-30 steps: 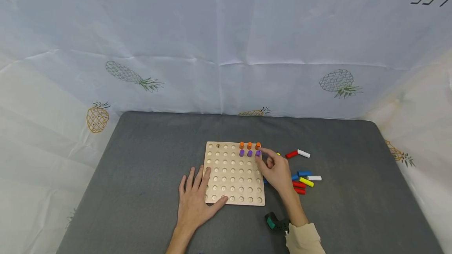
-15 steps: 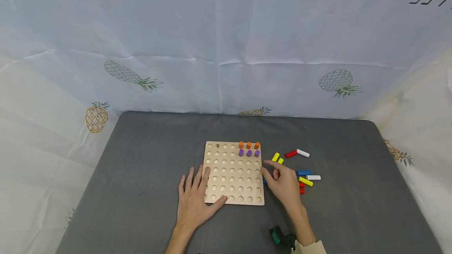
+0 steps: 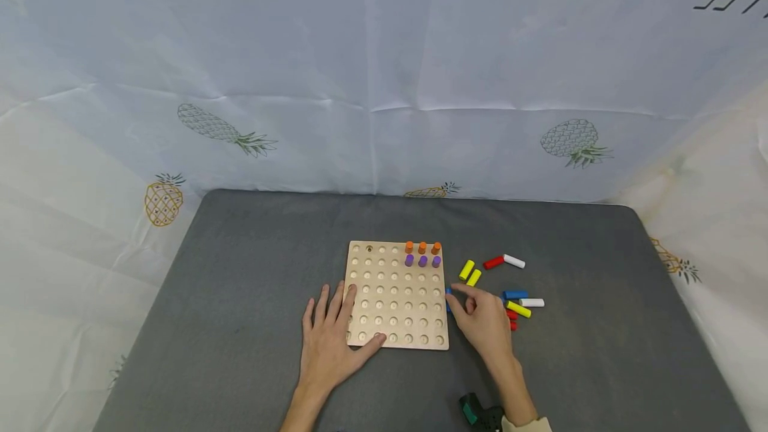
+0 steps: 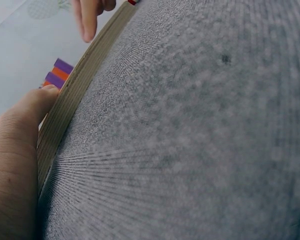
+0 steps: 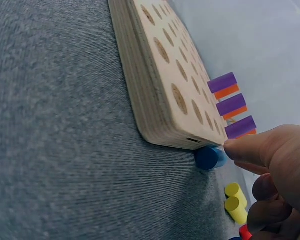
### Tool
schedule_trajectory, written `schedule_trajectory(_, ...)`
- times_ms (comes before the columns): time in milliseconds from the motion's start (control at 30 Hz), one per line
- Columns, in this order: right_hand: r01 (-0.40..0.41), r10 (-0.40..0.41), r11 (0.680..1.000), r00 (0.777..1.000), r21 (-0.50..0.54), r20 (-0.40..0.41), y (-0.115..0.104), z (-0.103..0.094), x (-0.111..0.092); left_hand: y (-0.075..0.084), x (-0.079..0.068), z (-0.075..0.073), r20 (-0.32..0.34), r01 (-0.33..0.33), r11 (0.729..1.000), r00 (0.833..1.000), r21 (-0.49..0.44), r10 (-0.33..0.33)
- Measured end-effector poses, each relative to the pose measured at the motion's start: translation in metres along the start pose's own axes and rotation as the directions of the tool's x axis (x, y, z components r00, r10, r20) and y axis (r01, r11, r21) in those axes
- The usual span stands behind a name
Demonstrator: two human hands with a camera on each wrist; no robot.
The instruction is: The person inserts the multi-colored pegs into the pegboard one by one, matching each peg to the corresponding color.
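A square wooden pegboard point(image 3: 396, 295) lies on the table with rows of round holes. Three orange pegs point(image 3: 423, 247) stand in its far row at the right end, and three purple pegs point(image 3: 423, 261) in the row before them. My left hand point(image 3: 331, 345) rests spread at the board's near left corner, thumb along the near edge. My right hand point(image 3: 485, 325) is beside the right edge, thumb and index finger apart, other fingers bent. Its fingertips are right at a blue peg point(image 5: 207, 158) lying against the board's side; nothing shows held between them.
Loose pegs lie right of the board: two yellow pegs point(image 3: 467, 270) nearest, a red peg point(image 3: 494, 263) touching a white peg point(image 3: 514, 261), and a mixed pile with a blue peg point(image 3: 515, 295) and a yellow peg point(image 3: 519, 309). A patterned curtain point(image 3: 372, 72) hangs behind the table point(image 3: 252, 252).
My right hand has let go of the near-right purple peg, left standing in its hole, and moved toward me to the blue peg at the board's side. The left hand stays put.
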State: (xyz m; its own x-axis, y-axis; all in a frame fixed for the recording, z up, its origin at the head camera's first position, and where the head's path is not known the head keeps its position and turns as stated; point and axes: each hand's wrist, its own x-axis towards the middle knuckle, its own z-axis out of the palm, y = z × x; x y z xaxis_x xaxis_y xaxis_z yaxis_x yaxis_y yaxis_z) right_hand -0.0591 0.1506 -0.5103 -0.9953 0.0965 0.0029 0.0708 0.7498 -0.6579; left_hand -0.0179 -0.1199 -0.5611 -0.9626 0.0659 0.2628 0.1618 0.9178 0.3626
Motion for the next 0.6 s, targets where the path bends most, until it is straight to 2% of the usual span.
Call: schedule_trajectory(600, -0.038, 0.042, 0.996, 0.998, -0.078, 0.052, -0.0007, -0.0005, 0.0043, -0.0002, 0.0012, 0.0002, -0.002, -0.001, 1.0, 1.0, -0.015, 0.001)
